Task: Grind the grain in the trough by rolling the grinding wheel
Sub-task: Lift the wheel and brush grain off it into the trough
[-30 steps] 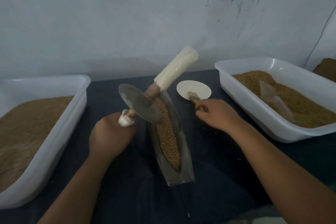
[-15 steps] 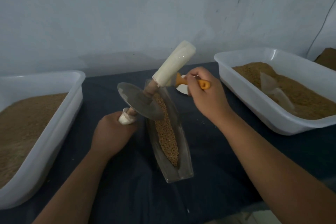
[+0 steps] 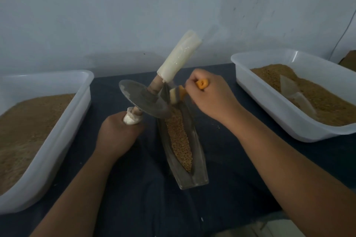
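The step in hand is judged to be preparation, not rolling. The left hand (image 3: 117, 136) has its fingers (image 3: 134, 129) curled round the near, white-wrapped end of the axle. It holds the grey metal grinding wheel (image 3: 142, 100) tilted, with the disc's lower edge at the far end of the narrow, boat-shaped metal trough (image 3: 194, 179). The right hand (image 3: 213, 100) is closed on a small orange-handled tool (image 3: 201, 84). The tool's pale head sits at the far tip of the trough, just beside the wheel; whether it touches the metal cannot be told. The tan grain (image 3: 179, 140) lies in a long strip along the trough floor and looks whole. The next move calls for setting the tool aside and taking the far cream-wrapped handle (image 3: 179, 57) in the right hand. The axle is then levelled and the wheel run along the trough. The trough walls stand close to the disc on both sides, so the wheel must track straight or grain may spill. The white plastic tub of brown meal on the left (image 3: 77, 113) and the matching tub on the right (image 3: 269, 106) stand well apart from the trough. Dark blue counter (image 3: 134, 208) lies open between them for both handles to travel.
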### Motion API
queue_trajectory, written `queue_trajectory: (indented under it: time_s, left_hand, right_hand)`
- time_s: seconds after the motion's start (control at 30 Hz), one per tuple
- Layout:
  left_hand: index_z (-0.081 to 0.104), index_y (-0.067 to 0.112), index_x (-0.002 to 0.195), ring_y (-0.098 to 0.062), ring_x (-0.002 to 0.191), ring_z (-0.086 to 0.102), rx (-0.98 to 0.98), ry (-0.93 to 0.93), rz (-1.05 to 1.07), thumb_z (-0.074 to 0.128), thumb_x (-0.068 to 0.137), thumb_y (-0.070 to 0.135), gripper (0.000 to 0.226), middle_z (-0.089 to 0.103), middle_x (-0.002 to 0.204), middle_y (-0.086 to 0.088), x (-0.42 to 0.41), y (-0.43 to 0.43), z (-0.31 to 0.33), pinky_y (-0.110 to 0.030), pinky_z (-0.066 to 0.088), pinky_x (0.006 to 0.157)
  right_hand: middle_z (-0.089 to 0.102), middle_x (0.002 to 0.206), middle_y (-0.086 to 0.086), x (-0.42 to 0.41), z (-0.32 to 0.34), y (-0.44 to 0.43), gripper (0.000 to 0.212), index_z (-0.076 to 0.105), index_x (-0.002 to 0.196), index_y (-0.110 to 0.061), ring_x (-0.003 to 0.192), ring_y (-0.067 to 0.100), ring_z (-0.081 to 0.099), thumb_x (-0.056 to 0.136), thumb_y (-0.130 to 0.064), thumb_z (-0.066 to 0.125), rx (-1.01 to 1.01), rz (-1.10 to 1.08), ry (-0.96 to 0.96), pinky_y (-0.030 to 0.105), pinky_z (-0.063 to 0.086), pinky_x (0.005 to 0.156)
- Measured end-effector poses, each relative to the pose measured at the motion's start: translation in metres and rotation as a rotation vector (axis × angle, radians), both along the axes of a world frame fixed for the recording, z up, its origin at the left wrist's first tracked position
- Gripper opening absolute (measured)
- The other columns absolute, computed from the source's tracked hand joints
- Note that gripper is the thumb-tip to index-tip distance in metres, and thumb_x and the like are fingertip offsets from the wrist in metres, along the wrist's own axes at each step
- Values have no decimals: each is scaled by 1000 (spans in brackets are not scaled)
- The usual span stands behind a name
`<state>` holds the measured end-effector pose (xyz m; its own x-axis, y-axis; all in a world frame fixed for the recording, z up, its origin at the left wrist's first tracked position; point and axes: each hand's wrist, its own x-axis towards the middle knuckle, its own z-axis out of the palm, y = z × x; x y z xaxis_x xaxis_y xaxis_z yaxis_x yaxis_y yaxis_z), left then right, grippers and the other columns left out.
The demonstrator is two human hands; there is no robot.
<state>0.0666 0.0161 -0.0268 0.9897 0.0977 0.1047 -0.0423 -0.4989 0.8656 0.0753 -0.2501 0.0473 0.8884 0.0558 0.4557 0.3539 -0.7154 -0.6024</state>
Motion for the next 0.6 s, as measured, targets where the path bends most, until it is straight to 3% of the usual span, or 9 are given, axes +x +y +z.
queue_trajectory:
  time_s: [0.07, 0.23, 0.33, 0.4, 0.6]
  left_hand:
    - [61, 24, 67, -2, 50, 51, 7, -9, -6, 68, 61, 41, 19, 62, 59, 3, -1, 0, 0, -34, 43, 57]
    - [63, 29, 67, -4, 51, 51, 39, -25, -16, 68, 62, 45, 18, 63, 59, 6, 0, 1, -2, -36, 45, 58]
    - [64, 30, 69, -10, 55, 58, 57, -19, -4, 69, 64, 45, 17, 65, 61, 6, 2, 0, -4, -39, 48, 60]
    - [65, 32, 72, -10, 57, 62, 82, -22, 8, 68, 64, 46, 17, 68, 64, 8, 1, -2, -5, -39, 50, 60]
    - [65, 37, 76, -3, 61, 64, 170, -21, -1, 61, 66, 53, 20, 68, 67, 15, -1, -8, -3, -31, 44, 55]
  right_hand:
    - [63, 73, -1, 5, 1, 6, 22, 59, 89, -22, 69, 11, 60, 106, -35, 53, -13, 4, 17, 27, 45, 61]
    - [67, 75, 1, -5, -15, 6, 20, 59, 88, -24, 72, 16, 65, 105, -34, 57, -102, 116, 180, 40, 53, 64]
    - [72, 74, -9, -26, -1, -14, 17, 63, 84, -32, 66, 5, 69, 98, -41, 67, -52, 86, 134, 21, 49, 55]
    - [73, 73, -12, -41, 16, -31, 18, 65, 86, -33, 63, 5, 70, 92, -46, 76, -9, 57, 122, 15, 50, 52]
    - [67, 63, 11, -69, 32, -48, 29, 59, 83, -24, 44, 21, 57, 101, -47, 60, 245, 224, 201, 25, 40, 38]
